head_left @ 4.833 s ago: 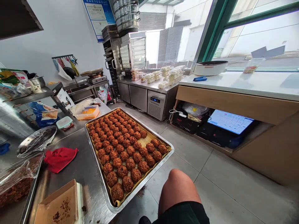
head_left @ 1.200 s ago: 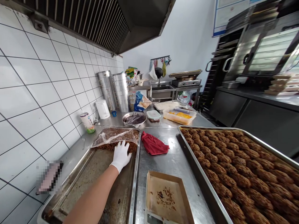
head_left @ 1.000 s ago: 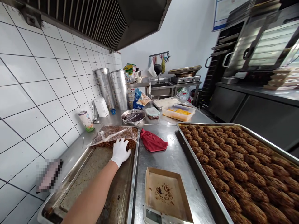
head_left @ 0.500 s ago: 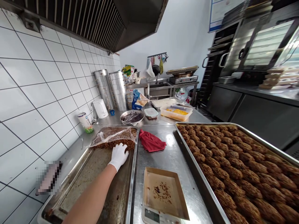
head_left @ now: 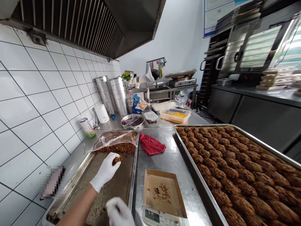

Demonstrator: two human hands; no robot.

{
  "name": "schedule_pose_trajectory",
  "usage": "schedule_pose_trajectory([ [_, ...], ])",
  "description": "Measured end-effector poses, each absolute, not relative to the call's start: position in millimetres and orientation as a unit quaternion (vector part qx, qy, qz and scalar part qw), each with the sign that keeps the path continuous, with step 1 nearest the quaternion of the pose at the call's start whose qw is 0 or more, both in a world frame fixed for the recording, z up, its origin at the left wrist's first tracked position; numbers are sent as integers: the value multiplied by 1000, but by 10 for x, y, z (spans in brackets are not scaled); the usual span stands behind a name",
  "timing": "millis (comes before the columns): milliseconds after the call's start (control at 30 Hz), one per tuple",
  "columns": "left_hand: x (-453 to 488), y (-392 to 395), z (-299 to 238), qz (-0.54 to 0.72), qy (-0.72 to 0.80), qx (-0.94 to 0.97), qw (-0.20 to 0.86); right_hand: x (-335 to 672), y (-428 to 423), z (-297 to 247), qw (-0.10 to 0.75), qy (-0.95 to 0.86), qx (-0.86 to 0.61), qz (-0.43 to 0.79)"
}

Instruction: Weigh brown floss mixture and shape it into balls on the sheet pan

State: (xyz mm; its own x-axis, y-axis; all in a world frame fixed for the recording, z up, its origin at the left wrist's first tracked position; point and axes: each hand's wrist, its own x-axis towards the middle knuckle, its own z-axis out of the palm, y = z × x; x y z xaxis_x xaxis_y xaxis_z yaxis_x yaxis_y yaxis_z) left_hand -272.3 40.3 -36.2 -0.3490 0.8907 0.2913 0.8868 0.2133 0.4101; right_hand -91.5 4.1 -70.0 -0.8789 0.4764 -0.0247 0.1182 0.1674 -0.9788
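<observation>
brown lump (head_left: 116, 160) pinched in left hand (head_left: 106, 171) fingers (head_left: 113, 157).

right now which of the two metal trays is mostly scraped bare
The left tray, under the gloved left hand: brown mix remains only at its far end, while the right tray is packed with balls.

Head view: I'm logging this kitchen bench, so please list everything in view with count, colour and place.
baking tray: one, steel, left of bench.
brown mix: one heap, under clear film, far end of that tray.
red cloth: one, between the trays.
cardboard box: one, tan, crumbs inside, on the scale.
scale: one, white, near edge.
large tray: one, steel, right.
brown balls: many, in rows in the large tray.
plastic tub: one, clear, yellow contents, far bench.
kettle: one, white, by the wall.
left hand: white glove, pinching a lump of mix.
right hand: white glove, blurred, bottom edge.
</observation>
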Motion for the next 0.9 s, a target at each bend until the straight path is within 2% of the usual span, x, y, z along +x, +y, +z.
schedule_pose_trajectory([
  [67, -2616, 217, -153, 286, 773, 567, 8, -1043, 200, -664, 179, -661, -243, 687],
  [133, -2450, 45, 28, 293, 762, 577, 23, -1152, 361, -596, 242, -365, -274, 856],
  [200, -2263, -90, 159, 265, 745, 611, 48, -1240, 497, -521, 245, -166, -252, 921],
  [233, -2180, -141, 204, 235, 735, 633, 55, -1279, 547, -491, 232, -141, -239, 932],
  [333, -2017, -243, 256, 138, 718, 682, 36, -1363, 618, -449, 210, -122, -212, 947],
  [433, -1979, -309, 191, 99, 704, 703, -14, -1384, 609, -452, 205, -108, -209, 950],
  [633, -1969, -401, -100, 58, 631, 738, -233, -1328, 580, -426, 210, -102, -214, 948],
  [767, -1927, -457, -116, 36, 679, 705, -200, -1324, 552, -412, 221, -109, -240, 939],
  [900, -1909, -526, -67, 88, 715, 687, -91, -1291, 539, -378, 226, -140, -235, 935],
])
